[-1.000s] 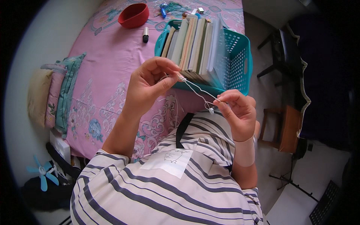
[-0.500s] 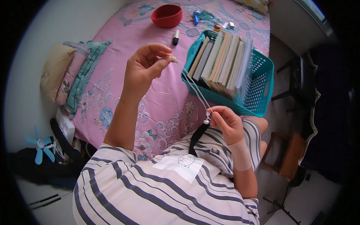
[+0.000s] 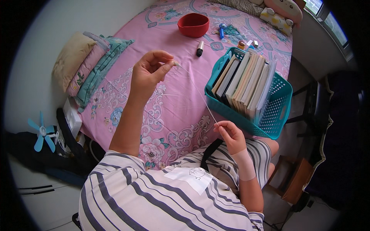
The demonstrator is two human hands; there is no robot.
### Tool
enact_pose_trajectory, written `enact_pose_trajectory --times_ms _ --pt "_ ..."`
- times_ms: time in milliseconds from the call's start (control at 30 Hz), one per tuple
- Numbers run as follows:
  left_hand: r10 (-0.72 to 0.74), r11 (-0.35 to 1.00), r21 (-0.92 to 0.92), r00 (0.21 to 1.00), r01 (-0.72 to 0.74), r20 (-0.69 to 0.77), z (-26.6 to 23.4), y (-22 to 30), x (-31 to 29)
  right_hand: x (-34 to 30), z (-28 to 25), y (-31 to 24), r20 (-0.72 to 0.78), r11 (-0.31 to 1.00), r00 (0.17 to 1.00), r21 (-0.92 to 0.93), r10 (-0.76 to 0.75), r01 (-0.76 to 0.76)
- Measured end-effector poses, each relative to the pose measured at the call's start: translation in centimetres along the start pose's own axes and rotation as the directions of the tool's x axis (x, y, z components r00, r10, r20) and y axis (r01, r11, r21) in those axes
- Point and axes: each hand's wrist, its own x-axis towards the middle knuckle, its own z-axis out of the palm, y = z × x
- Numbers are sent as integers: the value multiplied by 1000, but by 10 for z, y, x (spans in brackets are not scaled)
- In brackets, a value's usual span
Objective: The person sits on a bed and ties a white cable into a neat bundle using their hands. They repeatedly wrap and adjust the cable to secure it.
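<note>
Above the bed, my left hand (image 3: 152, 72) is closed in a pinch on a small pale knotted bit of thin white cord (image 3: 200, 93). From there the cord runs down to the right, nearly taut. My right hand (image 3: 230, 138), lower and close to my lap, pinches the cord's other visible part between thumb and fingers. A wide light band wraps the right wrist. Just left of the right hand, a black strap (image 3: 210, 153) lies across my striped clothing; its upper end passes behind that hand. How the knot is tied is too small to tell.
Right of my hands stands a teal basket (image 3: 283, 109) packed with upright books (image 3: 243, 82). Farther back on the pink bedspread (image 3: 169, 42) are a red bowl (image 3: 193, 26), a short dark-and-light tube (image 3: 200, 49) and a blue item (image 3: 222, 30). Stacked cushions (image 3: 92, 71) lean at left, near a blue-bladed fan (image 3: 42, 131).
My right hand has drawn slightly right and down. Two strands spanned my hands before; one shows now. The white bead-like piece beside the right hand is out of sight. The whole view has shifted.
</note>
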Motion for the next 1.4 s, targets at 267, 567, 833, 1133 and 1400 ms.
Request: enact_pose_trajectory --times_ms 267,567,833,1133,1400 --pt "-75 988 -127 989 91 128 13 3 -19 -6 12 -28 19 935 1000 -354 23 -15" --pt "10 987 -157 973 27 231 39 9 -46 -17 29 -95 -214 929 934 -303 -285 213" --pt "167 983 32 954 -181 248 58 16 -63 -3 36 -114 -258 799 800 -452 -542 396" --pt "169 986 -61 939 -158 298 66 11 -70 -4 37 -110 -283 844 844 -439 -455 308" --pt "-15 933 -336 949 126 314 71 -4 -74 0 35 -99 -268 812 824 -477 -499 336"
